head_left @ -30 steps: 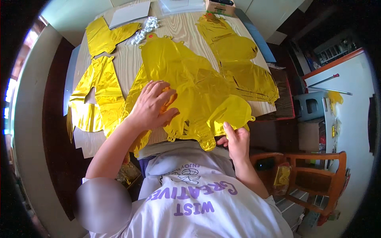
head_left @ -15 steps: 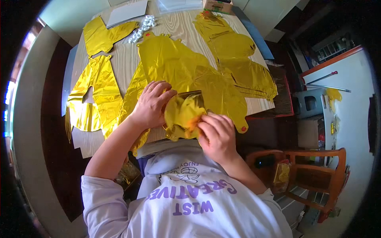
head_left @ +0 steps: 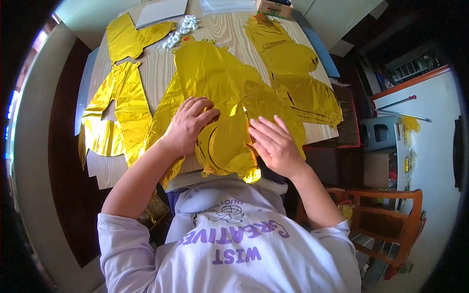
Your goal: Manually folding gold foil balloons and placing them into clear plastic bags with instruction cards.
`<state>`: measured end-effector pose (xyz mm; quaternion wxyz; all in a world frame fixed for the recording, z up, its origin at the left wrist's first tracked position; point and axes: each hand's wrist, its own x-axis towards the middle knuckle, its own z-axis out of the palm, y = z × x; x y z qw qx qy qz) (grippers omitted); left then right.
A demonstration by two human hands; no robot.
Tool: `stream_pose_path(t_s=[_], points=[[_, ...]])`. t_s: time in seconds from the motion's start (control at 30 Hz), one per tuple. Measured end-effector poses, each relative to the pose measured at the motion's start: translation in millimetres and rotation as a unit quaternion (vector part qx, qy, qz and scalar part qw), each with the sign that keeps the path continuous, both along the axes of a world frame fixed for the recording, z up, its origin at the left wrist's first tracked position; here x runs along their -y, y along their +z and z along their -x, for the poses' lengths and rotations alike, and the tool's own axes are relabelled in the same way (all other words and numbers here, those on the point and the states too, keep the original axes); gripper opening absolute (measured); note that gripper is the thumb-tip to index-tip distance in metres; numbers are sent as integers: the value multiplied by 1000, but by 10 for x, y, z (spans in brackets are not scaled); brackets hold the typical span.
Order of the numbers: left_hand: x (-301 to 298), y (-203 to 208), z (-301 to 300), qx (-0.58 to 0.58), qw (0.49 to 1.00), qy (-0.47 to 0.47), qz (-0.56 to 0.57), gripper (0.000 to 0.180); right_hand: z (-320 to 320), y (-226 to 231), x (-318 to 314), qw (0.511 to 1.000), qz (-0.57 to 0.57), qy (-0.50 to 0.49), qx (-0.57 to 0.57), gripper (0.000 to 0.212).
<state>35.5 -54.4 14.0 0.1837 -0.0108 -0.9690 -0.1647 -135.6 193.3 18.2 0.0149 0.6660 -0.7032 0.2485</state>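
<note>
A folded gold foil balloon (head_left: 229,144), flat and without air, lies at the table's near edge, on top of other gold foil. My left hand (head_left: 188,126) has its fingers bent and gripping the foil at the upper left of the folded part; the fingertips are partly hidden. Over the right edge of the folded part, my right hand (head_left: 277,145) lies with its fingers stretched out, touching the foil. Beyond both hands spreads a large flat gold foil sheet (head_left: 207,68) with small tabs and a red spot at its far end.
More flat gold foil balloons lie at the left (head_left: 129,93), far left (head_left: 127,39) and right (head_left: 293,58) of the wood-grain table (head_left: 229,30). Small white rolls (head_left: 181,33) sit near white sheets (head_left: 162,12) at the back. A wooden chair (head_left: 386,195) stands at the right.
The near part of the foil, crumpled up and blurred before, now lies flatter. My right hand has gone from a closed pinch to outstretched fingers, slightly farther up. My left hand stays put.
</note>
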Motion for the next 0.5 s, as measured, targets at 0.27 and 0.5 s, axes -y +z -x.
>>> stream_pose_path(t_s=[0.27,0.5], points=[[7,35,10,10,1000,-6,-2,52,21,30,55,995,-58,47,-63,45],[-17,414,146,-13,996,-35,-75,34,30,210,134,991,-94,56,-74,45]])
